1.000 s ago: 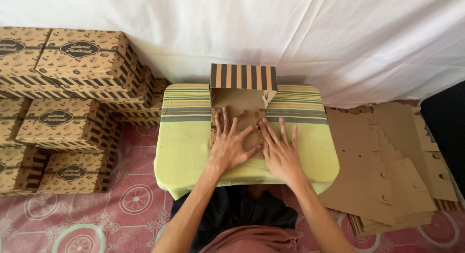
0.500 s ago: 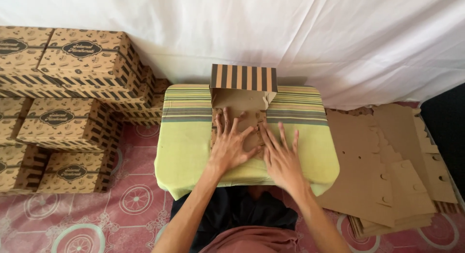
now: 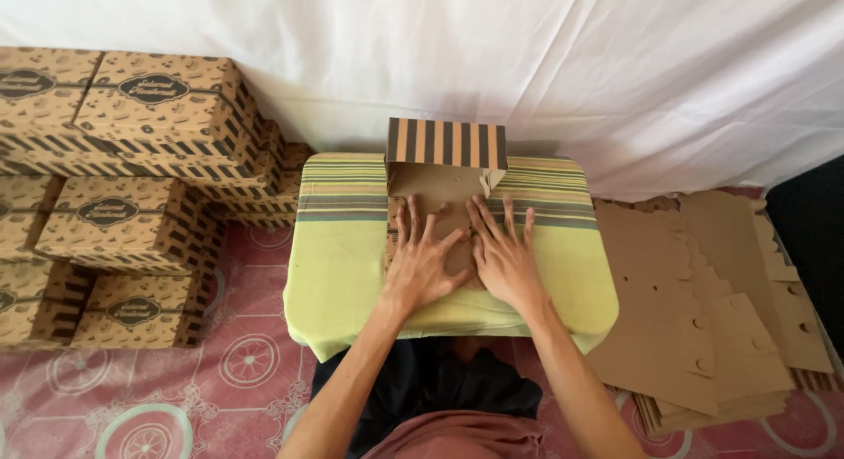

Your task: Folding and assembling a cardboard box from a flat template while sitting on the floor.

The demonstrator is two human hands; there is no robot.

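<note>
Both hands lay flat with fingers spread, the left hand (image 3: 420, 264) and the right hand (image 3: 505, 258) pressing down on a brown cardboard box piece (image 3: 440, 204), gripping nothing. It sat on the bench (image 3: 338, 248) under a green striped cloth, its striped flap (image 3: 447, 142) standing up. Finished boxes (image 3: 132, 160) were stacked on the left and flat cardboard sheets (image 3: 703, 318) lay on the right.

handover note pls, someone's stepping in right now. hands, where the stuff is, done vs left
Left hand: flat, fingers spread, pressing on the cardboard blank. Nothing gripped.
Right hand: the same, flat on the blank beside the left.
Blank lies on the green striped cloth over a low table; its far striped flap stands upright.
Done: far flap raised; finished boxes are stacked to the left against the white sheet.
Left: the near part of this blank is still flat, sides not yet up. A pile of flat blanks lies on the floor to the right.
</note>
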